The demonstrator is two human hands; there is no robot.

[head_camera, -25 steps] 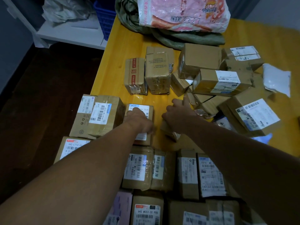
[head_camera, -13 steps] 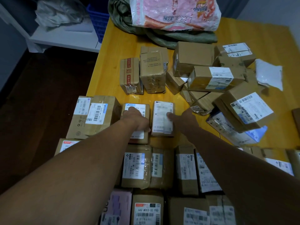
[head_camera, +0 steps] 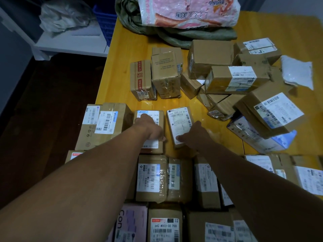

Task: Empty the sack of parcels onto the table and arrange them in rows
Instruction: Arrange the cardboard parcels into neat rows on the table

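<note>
Turned label-up since a second ago, small brown white-labelled cardboard parcel (head_camera: 180,127) lies lengthwise, slightly askew; right grip (head_camera: 194,137) apparently pinches its near end, while left grip (head_camera: 150,127) rests loosely atop neighbouring brown labelled box (head_camera: 157,147).

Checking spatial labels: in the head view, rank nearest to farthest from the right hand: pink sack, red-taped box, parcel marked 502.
1. Parcel marked 502: held by the right hand.
2. Red-taped box: ahead, leftward.
3. Pink sack: far end of the table.

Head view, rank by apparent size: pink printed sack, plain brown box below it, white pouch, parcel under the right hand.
1. pink printed sack, though cropped by the frame.
2. plain brown box.
3. white pouch and parcel under the right hand: too alike to rank.
</note>
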